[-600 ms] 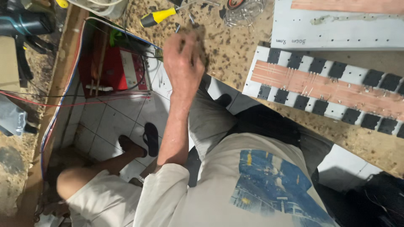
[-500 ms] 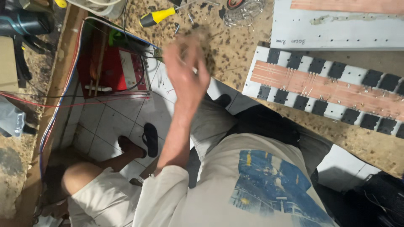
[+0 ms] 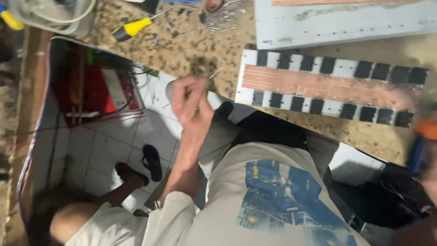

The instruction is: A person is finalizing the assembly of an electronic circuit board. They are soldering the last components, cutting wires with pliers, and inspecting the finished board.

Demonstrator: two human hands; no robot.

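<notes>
My left hand (image 3: pixel 191 102) is raised in front of my chest, just off the near edge of the speckled worktable (image 3: pixel 191 43). Its fingers are pinched together on a thin pale wire (image 3: pixel 215 73) that sticks up and to the right. To its right, flat on the table, lies a white strip board (image 3: pixel 327 86) with two rows of black squares and a copper-coloured band down the middle. My right hand (image 3: pixel 428 182) is only a blur at the right edge, next to a blurred orange and blue object (image 3: pixel 423 139).
A yellow and black screwdriver (image 3: pixel 132 28) and small metal bits (image 3: pixel 218 18) lie at the back of the table. A grey panel (image 3: pixel 346 20) lies beyond the board. A red box (image 3: pixel 98 93) with cables is below left, a dark sandal (image 3: pixel 151 161) on the tiled floor.
My left hand has drawn back from the tabletop toward my body, and a thin wire now shows in its fingers. The view has shifted to the left.
</notes>
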